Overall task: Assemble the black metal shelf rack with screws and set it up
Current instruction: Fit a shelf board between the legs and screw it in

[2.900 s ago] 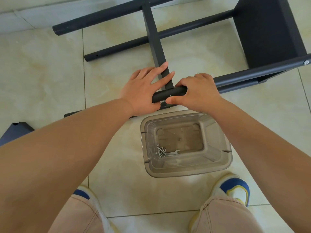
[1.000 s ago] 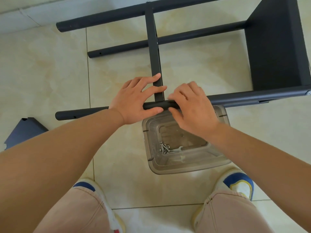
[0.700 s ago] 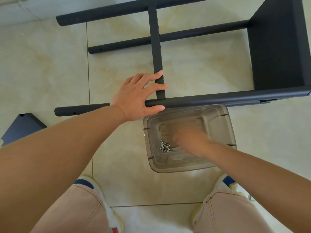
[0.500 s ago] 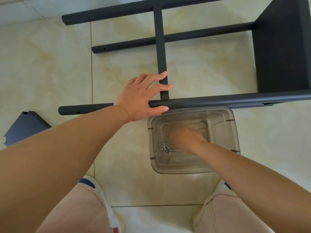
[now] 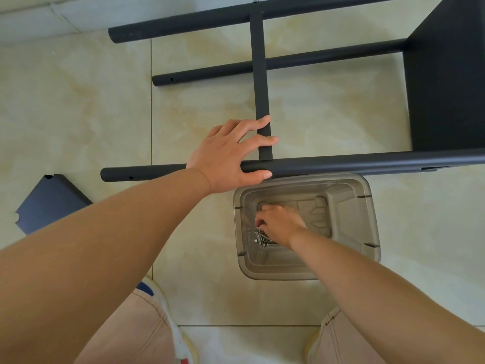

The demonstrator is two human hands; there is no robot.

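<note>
On the tiled floor (image 5: pixel 78 106) in front of me the black metal shelf rack (image 5: pixel 341 164) lies on its side, its tubes running left to right and a shelf panel (image 5: pixel 446 82) standing at the right edge of the view. My left hand (image 5: pixel 225 158) rests on the nearest tube (image 5: pixel 367 165) right at the joint where a flat crossbar (image 5: pixel 259 74) meets it: the thumb lies along the near side of the tube, and the fingers are stretched out straight over the top, two of them reaching across the crossbar. Just on my side of that tube, touching or nearly touching it, sits a clear plastic bin (image 5: pixel 367 222). My right hand (image 5: pixel 278 223) is down inside it, fingers curled onto a small heap of silver screws (image 5: pixel 258 239) in the bin's near left corner; I cannot tell whether it has one pinched or is only touching the heap. The screws lie directly under the fingertips of that hand, well below the left hand's hold on the rack. A separate dark panel (image 5: pixel 49 203) lies on the floor at the left, partly hidden by my left forearm.
</note>
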